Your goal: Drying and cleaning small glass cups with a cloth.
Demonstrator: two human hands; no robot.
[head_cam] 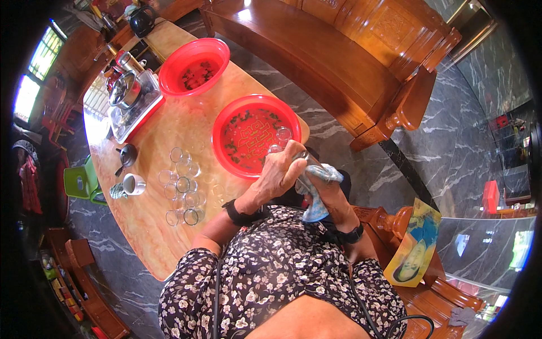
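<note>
My left hand (pixel 280 167) grips a transparent drinking glass (pixel 308 158) over the near right rim of a red plastic basin (pixel 218 159). At the glass's other end, my right hand (pixel 328 193) holds a blue-and-white cloth (pixel 315 209), part of which hangs down; the fingers are largely hidden. Water fills the basin, with a patterned bottom and dark bits showing through. Two glasses, one of them this glass tumbler (pixel 284 133), sit in the basin near my left hand. Left of my left arm, several transparent glasses (pixel 183 184) stand grouped on the marble-patterned table (pixel 148 237).
Farther back stands a second red basin (pixel 169 78) holding water. A white tray (pixel 139 123) carries a metal pot (pixel 125 90). A white mug (pixel 134 184) and a dark teapot (pixel 127 155) lie toward the table's left edge. A wooden bench (pixel 313 63) runs beyond the table.
</note>
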